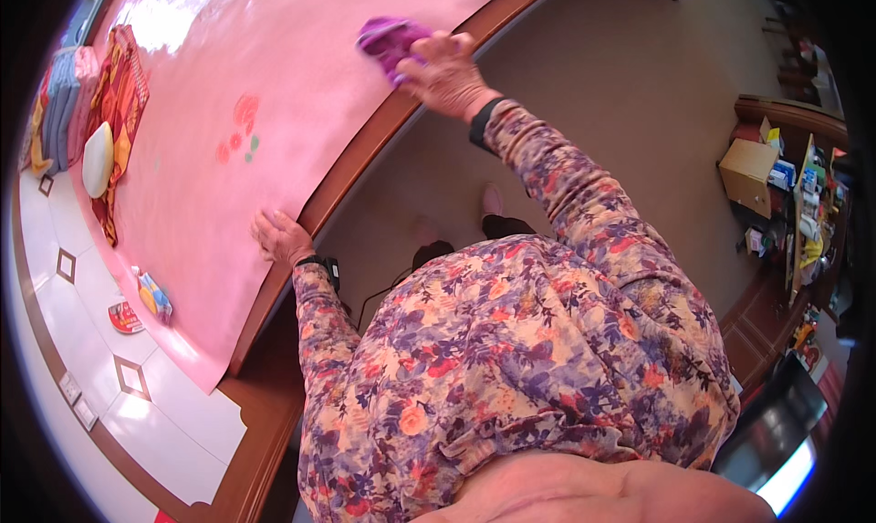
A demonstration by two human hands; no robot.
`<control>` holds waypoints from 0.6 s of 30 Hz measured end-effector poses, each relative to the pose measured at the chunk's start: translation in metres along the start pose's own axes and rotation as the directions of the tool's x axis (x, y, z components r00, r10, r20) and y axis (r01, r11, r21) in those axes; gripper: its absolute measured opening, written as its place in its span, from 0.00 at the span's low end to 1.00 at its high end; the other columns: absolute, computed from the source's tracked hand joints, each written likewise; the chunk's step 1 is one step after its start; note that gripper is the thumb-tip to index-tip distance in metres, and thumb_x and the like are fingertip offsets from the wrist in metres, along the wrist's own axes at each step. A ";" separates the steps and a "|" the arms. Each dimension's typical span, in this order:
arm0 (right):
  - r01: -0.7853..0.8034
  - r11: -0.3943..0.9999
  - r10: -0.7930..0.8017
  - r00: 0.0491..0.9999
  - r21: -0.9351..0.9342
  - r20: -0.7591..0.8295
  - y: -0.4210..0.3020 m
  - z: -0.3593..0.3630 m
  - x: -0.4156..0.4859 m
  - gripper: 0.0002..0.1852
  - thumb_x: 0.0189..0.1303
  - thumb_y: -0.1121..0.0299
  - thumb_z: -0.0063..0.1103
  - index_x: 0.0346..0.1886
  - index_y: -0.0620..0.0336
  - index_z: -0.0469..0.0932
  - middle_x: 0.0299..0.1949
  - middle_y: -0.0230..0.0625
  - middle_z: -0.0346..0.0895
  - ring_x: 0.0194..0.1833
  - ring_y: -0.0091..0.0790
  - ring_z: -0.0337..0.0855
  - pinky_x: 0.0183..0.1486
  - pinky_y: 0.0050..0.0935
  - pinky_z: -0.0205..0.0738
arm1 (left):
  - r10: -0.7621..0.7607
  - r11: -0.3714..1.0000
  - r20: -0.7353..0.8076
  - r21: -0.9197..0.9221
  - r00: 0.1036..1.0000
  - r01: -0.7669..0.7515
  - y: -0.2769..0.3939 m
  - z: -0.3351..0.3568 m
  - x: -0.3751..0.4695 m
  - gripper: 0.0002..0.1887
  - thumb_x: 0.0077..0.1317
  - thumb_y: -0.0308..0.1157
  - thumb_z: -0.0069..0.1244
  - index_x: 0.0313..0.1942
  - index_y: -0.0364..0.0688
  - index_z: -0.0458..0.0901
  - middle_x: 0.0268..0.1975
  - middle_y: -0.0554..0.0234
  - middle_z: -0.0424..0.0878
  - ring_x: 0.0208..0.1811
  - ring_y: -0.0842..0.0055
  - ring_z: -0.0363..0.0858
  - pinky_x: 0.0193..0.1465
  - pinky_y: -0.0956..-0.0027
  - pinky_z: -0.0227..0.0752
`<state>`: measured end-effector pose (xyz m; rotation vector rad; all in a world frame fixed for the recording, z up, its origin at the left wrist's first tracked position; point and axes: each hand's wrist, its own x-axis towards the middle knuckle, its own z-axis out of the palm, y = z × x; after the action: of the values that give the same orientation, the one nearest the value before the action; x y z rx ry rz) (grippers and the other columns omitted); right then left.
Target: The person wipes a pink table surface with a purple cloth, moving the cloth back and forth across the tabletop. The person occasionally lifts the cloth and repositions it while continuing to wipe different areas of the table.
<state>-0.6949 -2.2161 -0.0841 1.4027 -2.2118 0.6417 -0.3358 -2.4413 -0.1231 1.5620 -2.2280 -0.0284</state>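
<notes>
My right hand grips a purple cloth near the wooden edge of a wide bed-like platform. The cloth lies bunched on the pink, shiny sheet that covers the platform; part of it is under my fingers. Lower down, my left hand rests on the same sheet close to that edge, fingers slightly spread, holding nothing. Red and green printed flowers show on the sheet between the hands and the far side.
Folded blankets, an orange patterned cloth, a pale cushion and a tissue packet lie along the sheet's far left side, by a tiled wall. At right stand a cardboard box, a cluttered cabinet and a television.
</notes>
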 end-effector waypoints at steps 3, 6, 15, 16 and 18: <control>-0.141 0.985 0.142 0.990 -0.095 0.002 0.065 -0.015 0.001 0.11 0.56 0.46 0.63 0.41 0.31 0.79 0.45 0.26 0.67 0.54 0.37 0.63 0.53 0.50 0.50 | 0.058 0.998 -0.031 -0.025 0.998 -0.059 -0.004 0.005 -0.004 0.27 0.71 0.49 0.43 0.66 0.48 0.69 0.69 0.53 0.67 0.74 0.59 0.58 0.69 0.41 0.47; -0.289 0.941 0.305 0.950 -0.178 0.068 0.112 -0.025 0.010 0.14 0.58 0.46 0.63 0.45 0.32 0.80 0.48 0.28 0.67 0.57 0.39 0.61 0.56 0.52 0.49 | 0.019 1.000 -0.004 0.010 1.000 -0.019 -0.010 0.009 -0.005 0.26 0.71 0.47 0.43 0.65 0.45 0.70 0.68 0.51 0.69 0.72 0.57 0.61 0.70 0.42 0.47; -0.652 0.723 0.684 0.721 -0.228 0.106 0.229 -0.031 0.050 0.21 0.60 0.44 0.60 0.53 0.39 0.76 0.56 0.37 0.66 0.63 0.47 0.56 0.66 0.60 0.39 | 0.001 0.999 0.043 0.039 0.999 -0.002 -0.013 0.004 -0.003 0.26 0.74 0.48 0.40 0.66 0.44 0.70 0.69 0.51 0.69 0.73 0.56 0.61 0.72 0.44 0.49; -0.650 0.722 0.679 0.731 -0.236 0.062 0.235 -0.029 0.053 0.20 0.60 0.45 0.60 0.50 0.41 0.76 0.54 0.39 0.66 0.63 0.48 0.56 0.66 0.60 0.39 | 0.046 0.999 -0.008 -0.028 0.999 -0.047 -0.015 0.002 -0.002 0.27 0.74 0.48 0.40 0.67 0.44 0.69 0.69 0.52 0.69 0.73 0.55 0.61 0.72 0.44 0.49; -0.627 0.732 0.652 0.758 -0.267 0.007 0.247 -0.027 0.054 0.20 0.61 0.45 0.60 0.49 0.42 0.75 0.53 0.40 0.66 0.63 0.49 0.56 0.66 0.59 0.39 | -0.003 0.998 0.069 0.068 0.998 -0.002 -0.017 0.000 -0.003 0.27 0.74 0.48 0.40 0.67 0.45 0.68 0.70 0.53 0.67 0.73 0.56 0.60 0.72 0.44 0.49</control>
<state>-0.9387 -2.1453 -0.0674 0.5180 -2.7547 0.4779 -0.3197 -2.4450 -0.1288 1.6207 -2.3038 -0.0071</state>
